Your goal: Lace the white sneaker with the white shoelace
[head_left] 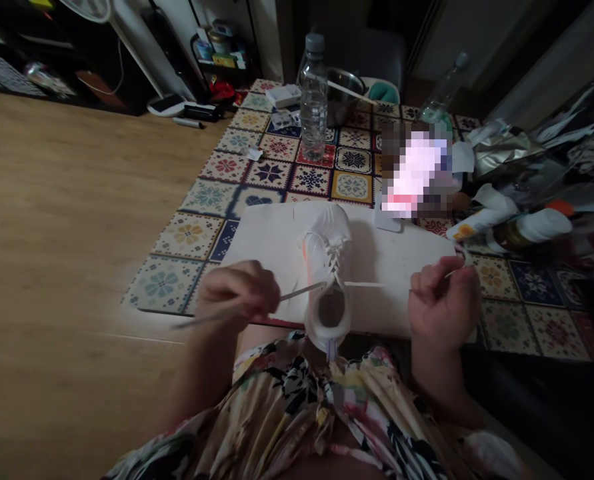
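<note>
Wooden floor (51, 200), patterned mat (271, 175), dim light; perhaps dark shelving (37, 47) at the back.

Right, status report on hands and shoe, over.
Left hand, right hand grip the laces, taut sideways. White sneaker on white board. Nothing blocking.

The white shoe (327, 257) and its lace (301, 291) looked matt cloth, the sheet (267, 240) smooth paper (or thin board), the floor (67, 220) satiny wood.

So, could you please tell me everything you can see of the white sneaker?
The white sneaker stands upright on a white board, toe pointing away, its opening facing the person. An orange patch shows on its side. Its laces are threaded; the left hand and right hand each pull one lace end sideways.
</note>
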Motion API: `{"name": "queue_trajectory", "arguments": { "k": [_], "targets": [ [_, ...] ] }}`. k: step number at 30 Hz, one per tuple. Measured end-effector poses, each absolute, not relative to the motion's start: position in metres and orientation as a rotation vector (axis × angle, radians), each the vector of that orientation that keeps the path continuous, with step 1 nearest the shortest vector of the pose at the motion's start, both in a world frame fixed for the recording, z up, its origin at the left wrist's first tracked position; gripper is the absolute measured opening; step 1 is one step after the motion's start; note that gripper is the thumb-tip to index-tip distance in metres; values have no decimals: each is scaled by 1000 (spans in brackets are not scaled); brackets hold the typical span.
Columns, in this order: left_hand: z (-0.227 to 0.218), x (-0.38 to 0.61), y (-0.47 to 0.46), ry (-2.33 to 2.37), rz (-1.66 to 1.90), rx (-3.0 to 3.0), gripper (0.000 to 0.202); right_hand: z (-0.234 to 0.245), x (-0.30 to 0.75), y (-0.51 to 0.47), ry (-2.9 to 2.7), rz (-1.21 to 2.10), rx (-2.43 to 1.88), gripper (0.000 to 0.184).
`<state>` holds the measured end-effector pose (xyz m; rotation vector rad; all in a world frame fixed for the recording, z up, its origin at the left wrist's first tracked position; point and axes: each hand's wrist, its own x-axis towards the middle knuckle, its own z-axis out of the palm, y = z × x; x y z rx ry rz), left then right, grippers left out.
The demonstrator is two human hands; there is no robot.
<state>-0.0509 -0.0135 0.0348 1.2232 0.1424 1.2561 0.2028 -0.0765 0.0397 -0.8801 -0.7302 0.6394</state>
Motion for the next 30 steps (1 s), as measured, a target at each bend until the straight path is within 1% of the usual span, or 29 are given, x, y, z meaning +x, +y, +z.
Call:
{"name": "queue_trajectory", "arguments": {
  "k": [2,4,5,7,9,13,16,19,24,28,30],
  "targets": [
    [36,-41,-20,329,1059,1301,20,36,196,-79,-882,569,-961,13],
    [36,-28,-27,505,895,1246,34,35,188,-82,-1240,516,-1049,4],
    [36,-22,-29,557,859,1216,36,35,184,-84,-1465,489,-1065,5],
    [34,-12,-31,637,860,1184,37,38,178,-87,-1830,418,-1036,14],
    [32,-7,-32,676,903,1212,29,41,175,-88,-1988,348,-1001,17],
    [27,-7,-36,644,1050,1386,10,42,172,-88,-2015,276,-1024,12],
    [27,-8,-42,645,1109,1546,3,43,169,-88,-1951,286,-1050,12],
    [32,-8,-46,640,1093,1629,2,43,166,-90,-1896,323,-1045,17],
    [39,-8,-50,602,952,1635,6,35,166,-96,-1642,325,-1091,18],
    [38,-8,-51,653,950,1639,7,33,166,-95,-1505,407,-1206,6],
    [38,-9,-51,685,1009,1600,10,37,165,-94,-1598,414,-1197,15]
  ]
}}
